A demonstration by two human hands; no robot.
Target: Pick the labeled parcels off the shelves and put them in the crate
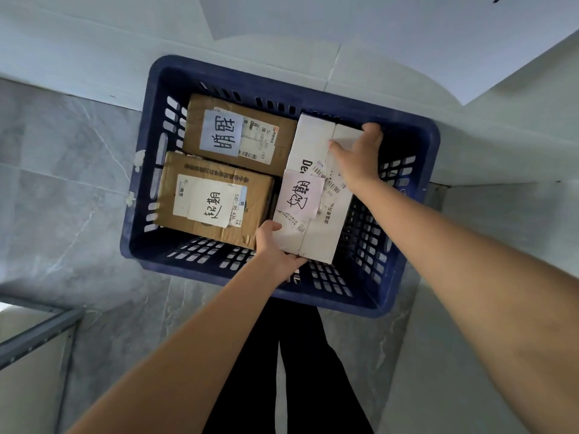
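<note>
A dark blue slotted crate (pixel 416 195) stands on the grey floor below me. Two brown cardboard parcels lie in its left half: the far parcel (pixel 275 142) has a pale blue handwritten label, the near parcel (pixel 175 195) a white one. A long white parcel (pixel 313 142) with a pink handwritten label is in the right half, lying lengthwise. My left hand (pixel 275 249) grips its near corner. My right hand (pixel 360 155) holds its far end, fingers over the top and far edge.
A grey metal shelf frame (pixel 37 333) sits at the lower left. White walls rise behind and to the right of the crate. Black trouser legs (pixel 282 371) stand just in front of the crate on the tiled floor.
</note>
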